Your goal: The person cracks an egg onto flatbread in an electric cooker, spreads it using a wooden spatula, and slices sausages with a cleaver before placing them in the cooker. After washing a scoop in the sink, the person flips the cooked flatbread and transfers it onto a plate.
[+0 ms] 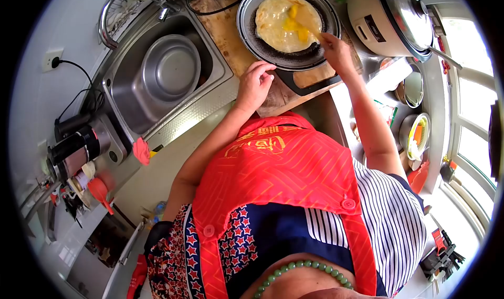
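A round flatbread [273, 34] lies in a dark round pan [242, 26], with bright yellow beaten egg [292, 23] spread on part of it. My right hand [337, 52] is closed around a thin tan utensil [313, 32] at the pan's right side. Its tip reaches the egg; whether it is chopsticks or a spatula I cannot make out. Beside the pan's near left rim is my left hand [254, 88], empty, thumb and fingers apart. Its fingertips are at the rim, and I cannot tell whether they touch it.
A wooden board [223, 34] lies around the pan. To the left is a steel sink [123, 97] with a metal basin [173, 68] under a curved faucet [105, 23]. A cooker [367, 23] with a glass lid stands at the right, near bowls [415, 134] by the window.
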Demonstrator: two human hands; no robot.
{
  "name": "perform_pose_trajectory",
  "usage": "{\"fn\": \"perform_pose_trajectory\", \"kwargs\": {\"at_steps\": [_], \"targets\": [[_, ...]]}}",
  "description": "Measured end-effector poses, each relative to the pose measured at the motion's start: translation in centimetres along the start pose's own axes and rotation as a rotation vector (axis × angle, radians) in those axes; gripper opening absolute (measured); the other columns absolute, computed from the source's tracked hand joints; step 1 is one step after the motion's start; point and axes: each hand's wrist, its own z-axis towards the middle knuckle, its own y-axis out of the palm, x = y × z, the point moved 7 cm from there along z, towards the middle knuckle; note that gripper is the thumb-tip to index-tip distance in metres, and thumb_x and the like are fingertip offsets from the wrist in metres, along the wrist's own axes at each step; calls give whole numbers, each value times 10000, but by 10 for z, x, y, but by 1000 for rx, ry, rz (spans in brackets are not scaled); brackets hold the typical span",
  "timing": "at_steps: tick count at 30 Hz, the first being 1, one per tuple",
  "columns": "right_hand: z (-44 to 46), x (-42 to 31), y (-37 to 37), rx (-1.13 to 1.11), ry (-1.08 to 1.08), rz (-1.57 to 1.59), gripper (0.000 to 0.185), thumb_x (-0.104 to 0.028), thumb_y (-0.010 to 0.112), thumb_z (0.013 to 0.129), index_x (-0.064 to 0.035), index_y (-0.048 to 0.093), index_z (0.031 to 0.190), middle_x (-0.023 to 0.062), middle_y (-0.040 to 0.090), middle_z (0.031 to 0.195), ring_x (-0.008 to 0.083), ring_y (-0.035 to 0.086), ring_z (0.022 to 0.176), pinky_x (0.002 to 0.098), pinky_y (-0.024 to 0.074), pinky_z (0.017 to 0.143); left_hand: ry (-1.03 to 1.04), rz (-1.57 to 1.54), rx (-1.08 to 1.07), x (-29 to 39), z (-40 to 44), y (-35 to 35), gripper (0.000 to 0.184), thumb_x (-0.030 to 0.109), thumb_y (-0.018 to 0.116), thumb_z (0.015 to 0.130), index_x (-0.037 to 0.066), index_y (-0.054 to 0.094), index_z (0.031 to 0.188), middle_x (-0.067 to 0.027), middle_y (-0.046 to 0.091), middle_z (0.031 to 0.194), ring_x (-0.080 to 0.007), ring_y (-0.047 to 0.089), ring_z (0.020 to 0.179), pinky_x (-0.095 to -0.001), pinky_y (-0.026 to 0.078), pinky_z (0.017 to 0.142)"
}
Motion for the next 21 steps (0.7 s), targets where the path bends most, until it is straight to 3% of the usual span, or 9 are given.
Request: {"fn": "perform_pose_trajectory", "kwargs": {"at_steps": [2,5,6,13,17,21], "targets": [[1,-5,12,-106,11,9,240,-156,614,858,-61,659,1074,211,664,901,323,670,809,365,518,694,-14,9,-9,-2,2,1,241,-39,599,810,26,636,1040,-73,588,1072,-134,609,759,-247,522,685],[-20,7,-8,-151,268,74,256,-172,611,859,-64,656,1087,192,674,907,305,675,810,362,515,702,-19,-28,31,0,2,-1,242,-39,597,812,27,636,1041,-70,590,1069,-136,610,761,-248,521,688],[-15,17,-12,-31,112,16,269,-183,605,864,-67,652,1102,173,685,905,285,680,797,353,514,705,-20,-21,25,-1,1,-1,242,-40,596,812,26,636,1041,-70,590,1067,-135,610,762,-248,521,687],[-15,6,0,-45,124,52,268,-179,612,862,-64,653,1100,171,685,941,255,676,869,336,505,764,-37,-26,10,4,4,1,244,-40,594,807,27,638,1038,-67,594,1059,-130,610,765,-244,519,689],[-38,11,-3,-187,254,221,268,-182,608,876,-51,651,1107,71,661,760,126,584,592,283,474,577,-36,-14,14,1,1,-1,242,-37,596,803,25,639,1032,-65,596,1055,-128,610,765,-243,518,690],[-29,16,12,-206,306,318,292,-164,588,899,-21,619,1152,-11,530,643,68,463,512,236,373,463,-39,-16,18,3,2,-1,238,-37,596,805,22,638,1031,-68,597,1055,-132,611,767,-246,518,688]]}}
